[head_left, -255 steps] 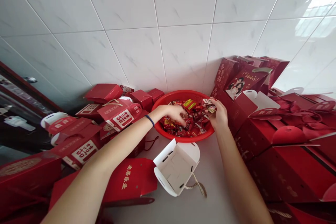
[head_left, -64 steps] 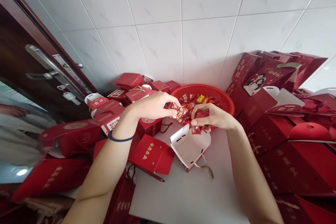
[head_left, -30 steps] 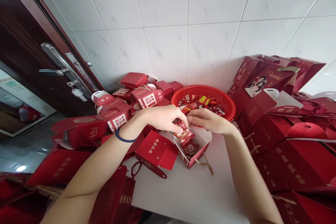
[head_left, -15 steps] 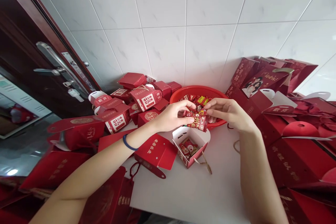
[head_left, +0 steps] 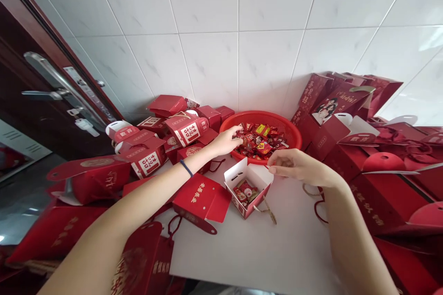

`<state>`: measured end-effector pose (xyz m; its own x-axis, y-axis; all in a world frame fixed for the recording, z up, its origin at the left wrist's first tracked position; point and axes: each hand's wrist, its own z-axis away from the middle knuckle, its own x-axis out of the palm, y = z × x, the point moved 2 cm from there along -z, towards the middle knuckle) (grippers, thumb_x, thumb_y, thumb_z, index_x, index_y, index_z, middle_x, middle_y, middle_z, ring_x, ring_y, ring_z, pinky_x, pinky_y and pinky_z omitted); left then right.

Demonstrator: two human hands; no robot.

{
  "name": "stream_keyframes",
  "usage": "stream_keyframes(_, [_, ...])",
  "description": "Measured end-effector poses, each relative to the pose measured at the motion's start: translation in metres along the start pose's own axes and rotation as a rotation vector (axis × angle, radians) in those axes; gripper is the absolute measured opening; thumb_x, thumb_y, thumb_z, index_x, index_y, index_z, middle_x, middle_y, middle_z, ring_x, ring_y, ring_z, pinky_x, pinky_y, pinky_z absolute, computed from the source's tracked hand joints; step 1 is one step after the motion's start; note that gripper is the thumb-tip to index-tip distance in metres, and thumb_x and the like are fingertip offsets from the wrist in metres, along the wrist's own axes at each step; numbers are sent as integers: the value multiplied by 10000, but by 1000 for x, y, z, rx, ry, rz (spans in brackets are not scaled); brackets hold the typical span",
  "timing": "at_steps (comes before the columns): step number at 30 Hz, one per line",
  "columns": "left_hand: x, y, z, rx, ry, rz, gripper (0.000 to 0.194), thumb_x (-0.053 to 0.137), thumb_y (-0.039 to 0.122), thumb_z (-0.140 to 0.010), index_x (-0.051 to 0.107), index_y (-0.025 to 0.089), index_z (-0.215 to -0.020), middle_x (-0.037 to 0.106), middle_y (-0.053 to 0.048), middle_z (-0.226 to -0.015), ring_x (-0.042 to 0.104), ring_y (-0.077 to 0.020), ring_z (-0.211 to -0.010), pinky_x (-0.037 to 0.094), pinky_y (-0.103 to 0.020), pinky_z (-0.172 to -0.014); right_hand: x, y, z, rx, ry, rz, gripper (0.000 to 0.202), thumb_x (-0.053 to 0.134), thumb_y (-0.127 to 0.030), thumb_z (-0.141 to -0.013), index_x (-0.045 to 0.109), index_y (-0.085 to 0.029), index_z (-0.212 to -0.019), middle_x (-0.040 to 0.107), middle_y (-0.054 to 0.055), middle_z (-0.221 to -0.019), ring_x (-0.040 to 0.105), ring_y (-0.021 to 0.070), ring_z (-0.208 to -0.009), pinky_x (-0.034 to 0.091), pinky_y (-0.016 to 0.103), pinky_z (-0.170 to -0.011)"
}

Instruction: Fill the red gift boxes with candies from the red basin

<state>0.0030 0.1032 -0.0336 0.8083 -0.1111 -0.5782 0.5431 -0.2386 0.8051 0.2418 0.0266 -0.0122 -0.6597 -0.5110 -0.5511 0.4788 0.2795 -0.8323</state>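
My left hand (head_left: 224,141) reaches over the near rim of a round red basket (head_left: 292,130) and its fingertips touch the wrapped red candies (head_left: 260,140) piled inside. Whether it grips one is hidden. A small red gift box (head_left: 248,185) with a white inside stands open on the white table just in front of the basket, with a few candies (head_left: 244,191) in it. My right hand (head_left: 296,168) hovers at the box's far right corner, fingertips pinched together against the white flap. A rope handle (head_left: 267,210) trails from the box.
Closed and folded red gift boxes (head_left: 148,152) are heaped to the left. Larger red bags and boxes (head_left: 367,166) are stacked on the right. A flat red box (head_left: 202,199) lies beside the open one. A dark door with a metal handle (head_left: 51,84) stands at far left. The wall is white tile.
Half a second ago both hands held a red candy packet above the open box. Now the left hand has gone back into the basket and the right has dropped to the box's rim.
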Motion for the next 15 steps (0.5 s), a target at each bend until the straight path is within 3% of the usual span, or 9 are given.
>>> stream_keyframes(2, [-5, 6, 11, 47, -2, -125, 432, 635, 207, -858, 625, 156, -1287, 619, -151, -1330, 697, -226, -997, 531, -385, -953, 9, 12, 4, 92, 74, 22, 424, 660, -602, -826, 675, -179, -835, 659, 25, -728, 604, 156, -663, 446, 253, -566])
stream_keyframes(4, [-10, 15, 28, 133, -75, -210, 302, 623, 272, -878, 698, 155, -1145, 660, -127, -1225, 694, -193, -909, 535, -342, -893, 20, 24, 7, 140, 161, 47, 432, 655, -614, -821, 665, -183, -859, 686, 41, -781, 622, 166, -673, 475, 272, -585])
stream_keyframes(7, [-14, 24, 57, 184, -354, -320, 253, 638, 382, -875, 746, 191, -1000, 698, -74, -1042, 674, -188, -882, 517, -296, -814, 38, 35, 13, 81, 282, 10, 456, 647, -603, -827, 663, -196, -1030, 726, 73, -970, 678, 193, -779, 548, 318, -688])
stream_keyframes(10, [-17, 28, 78, 149, -528, -350, 333, 689, 377, -829, 712, 224, -1124, 695, -64, -1116, 664, -209, -969, 497, -282, -805, 54, 42, 22, -42, 298, -154, 536, 631, -568, -864, 608, -221, -1272, 709, 98, -1188, 704, 235, -1011, 592, 359, -828])
stream_keyframes(12, [-20, 29, 85, 145, -556, -295, 370, 649, 292, -845, 662, 233, -1211, 696, -53, -1162, 663, -199, -977, 487, -273, -798, 63, 47, 31, -81, 285, -203, 538, 626, -546, -885, 605, -230, -1319, 696, 103, -1253, 697, 250, -1084, 596, 385, -893])
stream_keyframes(15, [-23, 29, 87, 175, -543, -243, 370, 528, 194, -898, 633, 228, -1252, 726, -24, -1043, 655, -155, -802, 459, -253, -706, 73, 52, 52, -80, 315, -166, 491, 637, -528, -892, 659, -243, -1291, 684, 99, -1305, 688, 265, -1125, 581, 423, -965])
